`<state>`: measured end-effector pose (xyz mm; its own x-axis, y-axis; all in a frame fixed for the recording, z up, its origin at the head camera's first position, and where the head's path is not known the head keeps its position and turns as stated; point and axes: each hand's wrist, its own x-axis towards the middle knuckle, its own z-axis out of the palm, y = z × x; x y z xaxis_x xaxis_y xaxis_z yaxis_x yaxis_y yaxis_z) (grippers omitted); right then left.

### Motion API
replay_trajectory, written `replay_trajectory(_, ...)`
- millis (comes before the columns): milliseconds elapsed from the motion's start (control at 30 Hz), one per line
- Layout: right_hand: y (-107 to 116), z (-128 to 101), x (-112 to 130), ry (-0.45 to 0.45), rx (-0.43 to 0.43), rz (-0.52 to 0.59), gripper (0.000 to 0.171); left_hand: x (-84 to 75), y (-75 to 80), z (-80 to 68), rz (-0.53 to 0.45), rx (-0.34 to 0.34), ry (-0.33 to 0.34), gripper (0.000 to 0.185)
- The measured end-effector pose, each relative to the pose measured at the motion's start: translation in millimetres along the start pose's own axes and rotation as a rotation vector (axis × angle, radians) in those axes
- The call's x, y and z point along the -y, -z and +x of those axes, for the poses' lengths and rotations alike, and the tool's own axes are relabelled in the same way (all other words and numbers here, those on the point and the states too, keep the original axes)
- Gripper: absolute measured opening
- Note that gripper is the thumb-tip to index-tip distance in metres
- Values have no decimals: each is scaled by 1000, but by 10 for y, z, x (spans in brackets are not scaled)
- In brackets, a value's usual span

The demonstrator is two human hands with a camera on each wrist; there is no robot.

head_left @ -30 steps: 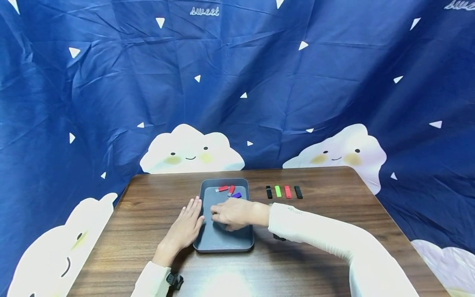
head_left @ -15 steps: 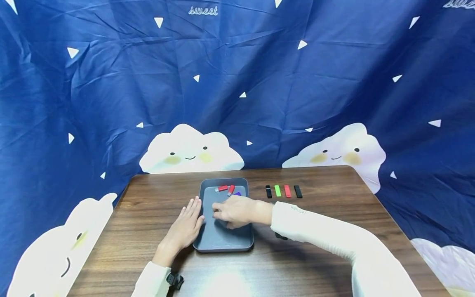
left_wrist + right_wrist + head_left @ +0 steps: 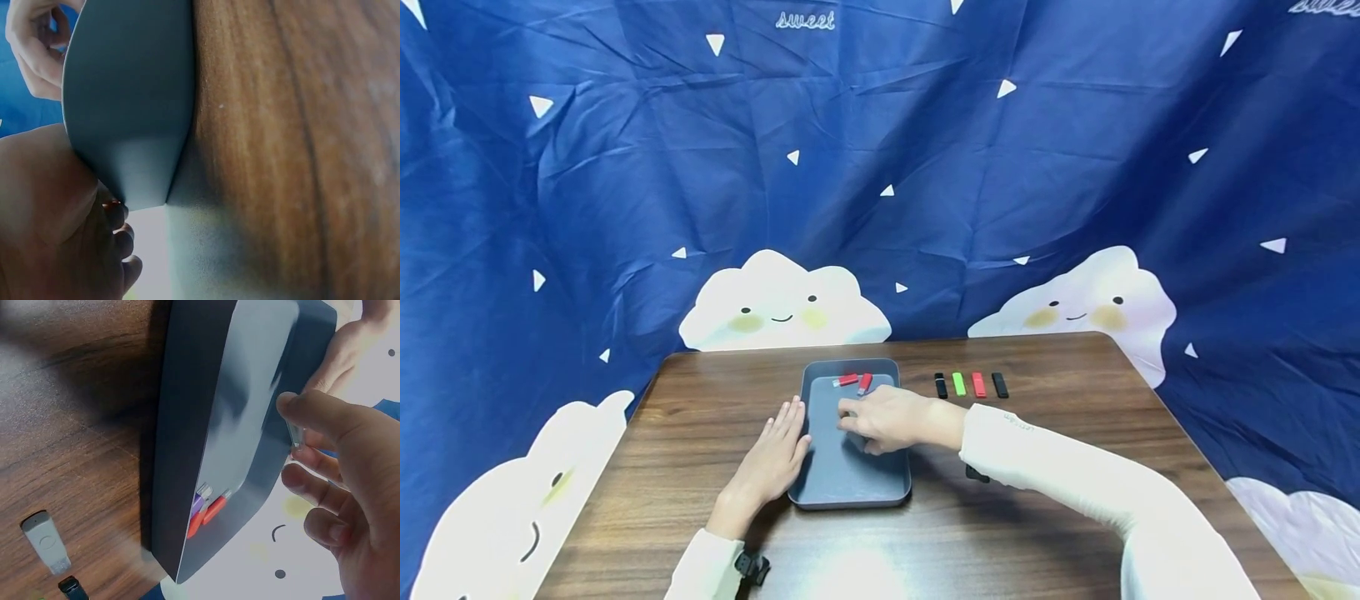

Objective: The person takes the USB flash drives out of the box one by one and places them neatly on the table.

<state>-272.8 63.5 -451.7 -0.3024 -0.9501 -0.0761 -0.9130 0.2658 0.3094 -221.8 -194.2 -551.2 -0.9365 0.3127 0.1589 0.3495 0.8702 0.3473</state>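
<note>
Right hand (image 3: 887,418): over the tray (image 3: 850,483), fingers curled; thumb and forefinger pinch a small metal-tipped stick (image 3: 294,434), mostly hidden by the fingers.
Stick: at the fingertips, above the tray floor, near the tray's far end.
Left hand (image 3: 772,457): flat on the table (image 3: 1045,517), fingers straight, pressed against the tray's left edge; holds nothing.
Tray far edge: two red sticks (image 3: 854,382); a purple stick (image 3: 199,503) beside them.
Table, right of tray: row of four caps (image 3: 969,385), black, green, red, black.
</note>
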Motion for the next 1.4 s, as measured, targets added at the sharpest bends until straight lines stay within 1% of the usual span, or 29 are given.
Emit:
replay_trajectory(133, 17, -31, -32, -14, -14, 13, 52, 17, -14, 4, 1, -8, -4, 61)
replay_trajectory(233, 19, -59, -43, -23, -20, 34, 53, -11, 15, 0, -17, 10, 5, 61)
replay_trajectory(367, 33, -103, -47, -25, -43, 58, 52, -9, 17, -3, -14, 20, 10, 62)
replay_trajectory(467, 50, -131, -51, -24, -58, 67, 52, -12, 17, -3, -14, 14, 5, 62)
replay_trajectory(600, 59, -163, -57, -33, -69, 58, 53, -63, 67, -2, -46, 18, 6, 61)
replay_trajectory(800, 64, -210, -59, -45, -113, 35, 52, -84, 96, -7, -30, 38, 21, 61)
replay_trajectory(1100, 69, -280, -78, -82, -108, 101, 51, -71, 90, -3, -44, 40, 19, 61)
replay_trajectory(1400, 6, -341, -130, -99, -155, 115, 48, -77, 98, -5, -23, 66, 45, 62)
